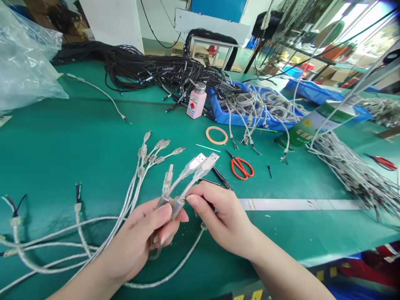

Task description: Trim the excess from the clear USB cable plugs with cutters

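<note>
Several clear-sheathed USB cables (204,167) are bunched at the middle, their metal plugs pointing up and away. My left hand (142,233) is closed round them just below the plugs, the thumb on a grey ferrite bead (178,207). Beside it my right hand (223,214) is pinched at the cable near that bead; what lies between its thumb and forefinger is too small to make out. More silvery cables (133,193) with small plugs run past the left hand. Stripped wire ends (78,193) lie at the left.
Red-handled scissors (242,167), a tape ring (216,136) and a pink bottle (196,101) stand or lie beyond my hands. Further back are a blue tray (225,114) of cables and a black cable pile (131,66). A green-white can (315,125) lies tilted at the right.
</note>
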Demonstrator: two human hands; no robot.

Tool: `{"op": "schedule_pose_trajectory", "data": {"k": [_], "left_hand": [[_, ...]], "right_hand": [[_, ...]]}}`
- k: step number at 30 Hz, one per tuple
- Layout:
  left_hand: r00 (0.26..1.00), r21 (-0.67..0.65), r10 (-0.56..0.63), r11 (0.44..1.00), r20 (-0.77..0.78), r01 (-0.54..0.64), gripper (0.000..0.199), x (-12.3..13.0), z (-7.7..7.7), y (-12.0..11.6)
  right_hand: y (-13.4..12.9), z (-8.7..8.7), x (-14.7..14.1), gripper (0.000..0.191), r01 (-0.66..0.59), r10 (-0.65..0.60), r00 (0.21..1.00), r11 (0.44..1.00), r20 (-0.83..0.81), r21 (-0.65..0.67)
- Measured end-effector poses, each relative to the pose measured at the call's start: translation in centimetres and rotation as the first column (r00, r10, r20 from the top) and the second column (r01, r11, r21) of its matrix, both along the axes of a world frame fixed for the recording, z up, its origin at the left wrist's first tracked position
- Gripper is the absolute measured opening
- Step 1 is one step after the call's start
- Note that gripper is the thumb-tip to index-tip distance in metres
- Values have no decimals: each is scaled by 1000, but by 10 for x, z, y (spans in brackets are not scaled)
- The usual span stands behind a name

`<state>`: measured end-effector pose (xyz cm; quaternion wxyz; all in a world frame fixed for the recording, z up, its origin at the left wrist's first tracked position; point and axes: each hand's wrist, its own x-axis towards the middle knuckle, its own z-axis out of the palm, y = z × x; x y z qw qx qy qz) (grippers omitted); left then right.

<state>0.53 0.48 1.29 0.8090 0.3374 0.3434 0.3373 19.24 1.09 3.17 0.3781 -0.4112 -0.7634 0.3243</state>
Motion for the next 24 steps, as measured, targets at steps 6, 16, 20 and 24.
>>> {"op": "schedule_pose_trajectory", "data": {"k": [6, 16, 20, 24], "left_hand": [[1000, 11, -23, 1000, 9, 22, 35, 0, 1, 0], [997, 18, -53, 998, 52, 52, 36, -1, 0, 0], [997, 4, -53, 999, 59, 53, 36, -2, 1, -1], [997, 8, -58, 998, 51, 58, 36, -2, 2, -1]], "right_hand": [[0, 1, 0, 23, -33, 29, 999, 994, -39, -101], [2, 0, 0, 21, -61, 54, 992, 997, -117, -56], [1, -2, 0, 14, 4, -2, 999, 999, -52, 33], [0, -3, 0, 18, -10, 10, 1000, 998, 1, 59]]}}
